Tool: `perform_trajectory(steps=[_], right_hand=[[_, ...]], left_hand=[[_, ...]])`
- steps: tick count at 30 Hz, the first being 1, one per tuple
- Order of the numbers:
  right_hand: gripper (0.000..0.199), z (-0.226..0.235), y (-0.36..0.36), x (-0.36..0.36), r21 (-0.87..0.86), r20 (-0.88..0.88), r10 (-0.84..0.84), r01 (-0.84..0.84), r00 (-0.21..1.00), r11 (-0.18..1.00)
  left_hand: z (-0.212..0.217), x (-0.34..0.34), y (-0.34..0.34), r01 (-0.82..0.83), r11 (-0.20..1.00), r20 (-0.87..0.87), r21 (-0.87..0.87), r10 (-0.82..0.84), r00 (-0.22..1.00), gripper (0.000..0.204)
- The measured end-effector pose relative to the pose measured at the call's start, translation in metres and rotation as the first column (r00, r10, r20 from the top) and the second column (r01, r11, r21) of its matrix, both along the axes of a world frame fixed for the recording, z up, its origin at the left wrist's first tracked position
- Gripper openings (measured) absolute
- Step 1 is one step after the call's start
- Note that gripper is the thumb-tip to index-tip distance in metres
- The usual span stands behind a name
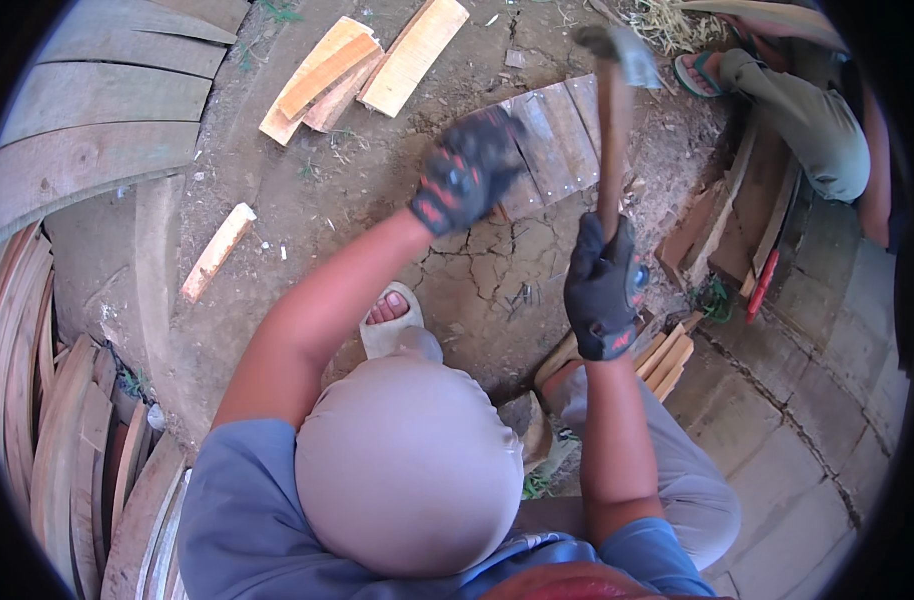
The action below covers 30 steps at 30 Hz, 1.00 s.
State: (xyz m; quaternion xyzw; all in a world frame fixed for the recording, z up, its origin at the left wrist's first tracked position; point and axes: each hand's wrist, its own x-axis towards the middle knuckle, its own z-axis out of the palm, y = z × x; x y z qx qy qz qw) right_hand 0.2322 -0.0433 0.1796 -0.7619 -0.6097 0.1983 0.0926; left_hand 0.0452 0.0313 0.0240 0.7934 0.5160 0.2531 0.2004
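My right hand [603,290], in a black glove with red marks, is closed round the wooden handle of a hammer [611,150]. The hammer stands raised, its metal head toward the far side, over the right part of a panel of wooden slats [549,140]. Small nail heads dot the panel, which lies on the ground. At the panel's left end is my left hand [465,172], in a matching glove. Its fingers are blurred, so what they hold does not show. Several loose nails [523,297] lie on the cracked earth nearer to me.
Cut wooden pieces [352,70] lie at the far left, with one small strip [218,252] nearer. Stacked curved boards [62,440] line the left side. More wood strips [667,360] sit by my right leg. A person's bent leg [812,130] is at the far right.
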Motion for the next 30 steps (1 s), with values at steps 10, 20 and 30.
perform_trajectory(steps=[10,20,30], right_hand=[[0.035,-0.018,-0.011,-0.006,0.172,-0.268,-0.022,0.070,0.963,0.983],[0.039,-0.035,-0.019,-0.008,0.006,-0.257,-0.135,0.141,0.957,0.990],[0.040,-0.044,-0.023,-0.006,-0.050,-0.018,-0.056,0.055,0.998,0.997]], left_hand=[[-0.051,0.030,-0.082,0.427,0.887,-0.078,0.175,-0.420,0.904,0.058],[-0.059,0.023,-0.077,0.469,0.870,-0.021,0.151,-0.472,0.881,0.059],[-0.060,0.024,-0.075,0.496,0.854,-0.187,0.159,-0.467,0.864,0.057]])
